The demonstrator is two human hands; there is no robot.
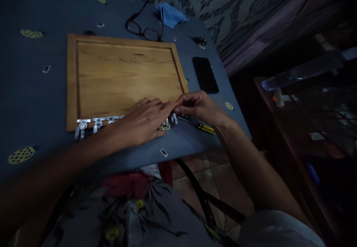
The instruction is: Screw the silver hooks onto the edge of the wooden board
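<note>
A wooden panel (126, 76) with a raised frame lies on the blue table cloth. Along its near edge runs a metal hook rack (97, 123), its hooks pointing toward me. My left hand (139, 122) lies across the rack and the frame, holding the rack against the wood; its middle part is covered. The index finger reaches right and meets the fingertips of my right hand (199, 106). My right hand is closed in a pinch over the rack's right end; what sits between the fingertips is hidden. Beneath that wrist lies a screwdriver with a yellow and black handle (206, 129).
A black phone (205, 75) lies right of the panel. Eyeglasses (145, 31) and a blue cloth (170, 15) are behind it. The table's near edge is just in front of my body. Right of the table stands a dark red surface (281, 120) with clutter.
</note>
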